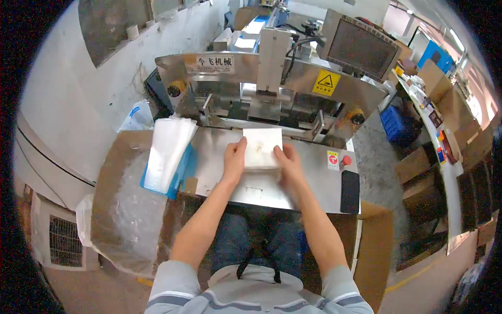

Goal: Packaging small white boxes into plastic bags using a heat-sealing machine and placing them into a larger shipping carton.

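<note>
A thick white square stack [261, 146], soft-looking like folded paper, is held upright-tilted between my two hands over the metal worktop. My left hand [235, 158] grips its left side, the thumb lying along the edge. On the opposite side my right hand [289, 163] is closed on the stack, its thumb resting on the front face near a faint brownish mark. The other fingers of both hands are partly hidden. Just beyond the stack is the steel machine [264, 107] with its metal guides. The steel worktop [214, 162] extends beneath both hands.
Clear plastic bags [166, 152] lie fanned on a blue holder [186, 170] at the left. Beside it is a carton [112, 167] lined with clear film. A phone [350, 192] and a red button [346, 160] sit on the worktop's right. Another carton [377, 246] stands below right.
</note>
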Demonstrator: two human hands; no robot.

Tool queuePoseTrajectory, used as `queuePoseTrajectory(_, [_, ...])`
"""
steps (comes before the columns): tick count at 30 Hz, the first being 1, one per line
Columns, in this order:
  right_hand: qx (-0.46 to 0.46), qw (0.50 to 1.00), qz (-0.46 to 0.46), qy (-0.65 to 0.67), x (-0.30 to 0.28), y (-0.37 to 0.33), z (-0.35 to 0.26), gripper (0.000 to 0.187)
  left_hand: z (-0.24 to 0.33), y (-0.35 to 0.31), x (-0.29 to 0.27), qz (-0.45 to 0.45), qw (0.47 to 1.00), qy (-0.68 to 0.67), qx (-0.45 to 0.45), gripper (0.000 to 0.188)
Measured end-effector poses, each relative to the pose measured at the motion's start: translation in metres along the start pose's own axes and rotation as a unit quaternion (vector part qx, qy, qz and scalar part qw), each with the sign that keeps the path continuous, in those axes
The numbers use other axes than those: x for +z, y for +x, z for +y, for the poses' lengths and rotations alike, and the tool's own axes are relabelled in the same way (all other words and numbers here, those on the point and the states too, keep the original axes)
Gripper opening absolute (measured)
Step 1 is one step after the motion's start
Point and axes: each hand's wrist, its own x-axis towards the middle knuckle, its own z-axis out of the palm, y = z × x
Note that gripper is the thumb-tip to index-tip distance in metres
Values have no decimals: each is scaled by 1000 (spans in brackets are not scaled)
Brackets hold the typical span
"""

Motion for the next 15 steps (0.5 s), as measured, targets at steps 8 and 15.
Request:
queuePoseTrajectory(8, [7, 994, -85, 63, -61, -90, -8, 95, 4, -35, 0, -144, 970, -141, -138, 59])
queuePoseTrajectory(15, [13, 996, -92, -16, -88, -162, -7, 107, -25, 50, 64, -163, 866, 385, 273, 56])
